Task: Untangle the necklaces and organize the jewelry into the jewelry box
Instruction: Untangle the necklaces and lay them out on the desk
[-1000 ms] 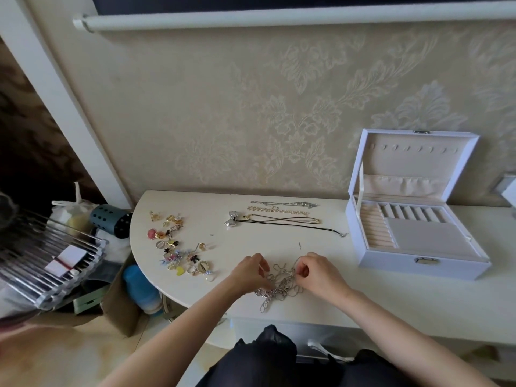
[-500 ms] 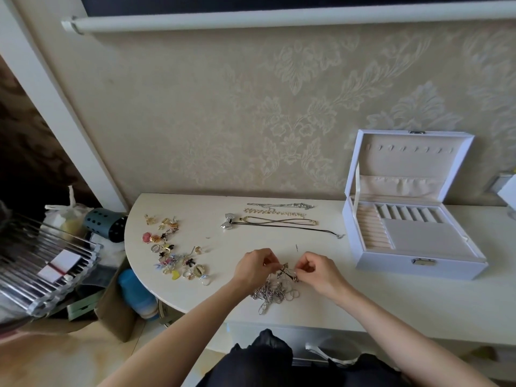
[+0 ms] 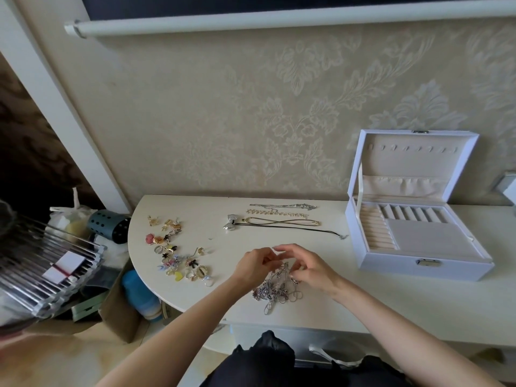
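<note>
jewelry box (image 3: 418,270): lid up, at the right of the table (image 3: 363,303); ring rolls, divider slots and a flat pad show inside.
tangled necklaces (image 3: 275,290): near the table's front edge, under both hands.
left hand (image 3: 255,265): pinches a strand raised from the tangle.
right hand (image 3: 311,269): forefinger stretched out, lower fingers pinching chain.
change: both hands are higher than half a second ago, and the right forefinger was curled then.

Tangled silver necklaces (image 3: 275,289) lie left of the open white jewelry box (image 3: 391,264).
</note>
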